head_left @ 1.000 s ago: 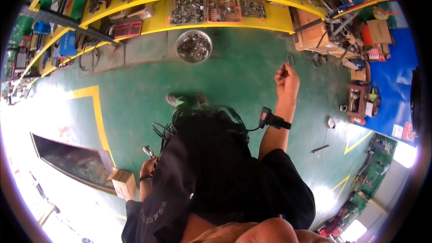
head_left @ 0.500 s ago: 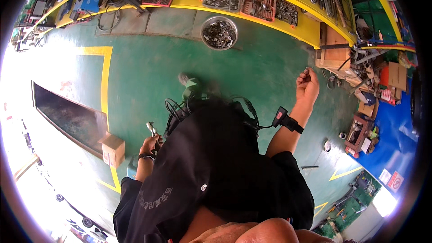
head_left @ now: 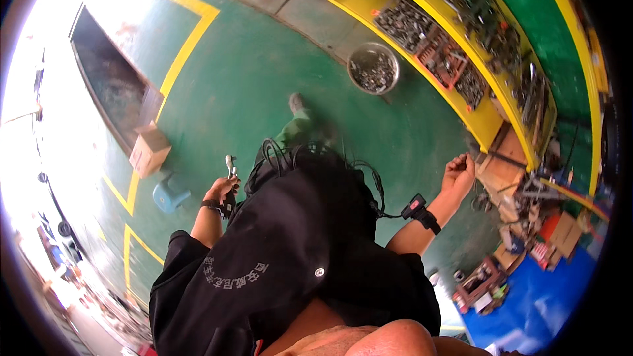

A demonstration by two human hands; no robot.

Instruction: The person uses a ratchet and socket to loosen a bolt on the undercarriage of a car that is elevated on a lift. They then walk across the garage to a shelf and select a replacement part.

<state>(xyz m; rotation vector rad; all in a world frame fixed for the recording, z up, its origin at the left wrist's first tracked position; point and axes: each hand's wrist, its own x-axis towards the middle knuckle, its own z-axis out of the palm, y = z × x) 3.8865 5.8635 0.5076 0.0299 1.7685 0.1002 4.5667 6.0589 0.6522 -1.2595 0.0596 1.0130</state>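
Observation:
My left hand (head_left: 223, 189) hangs at my left side with its fingers wrapped round a shiny metal tool that looks like a ratchet wrench (head_left: 230, 161). The tool's head sticks out beyond my fingers; its handle is mostly hidden by the hand. My right hand (head_left: 459, 173) is held out to the right, fingers curled closed, near the wooden box (head_left: 502, 175) at the shelf's end. What those fingers hold, if anything, is too small to make out. One green-trousered leg (head_left: 295, 130) is stretched forward in a walking stance.
A metal bowl of small metal parts (head_left: 374, 86) stands on the green floor before the yellow shelf (head_left: 455, 102), which carries trays of tools and fittings. Leftward are a cardboard box (head_left: 150, 151), a blue stool (head_left: 169, 194) and a dark pit-like rectangle (head_left: 109, 72). Clutter lies near a blue sheet (head_left: 527, 300).
My view has turned, so the shelf and bowl now lie further right. My right hand has come lower in the picture, closer to the wooden box. The left hand keeps its tool.

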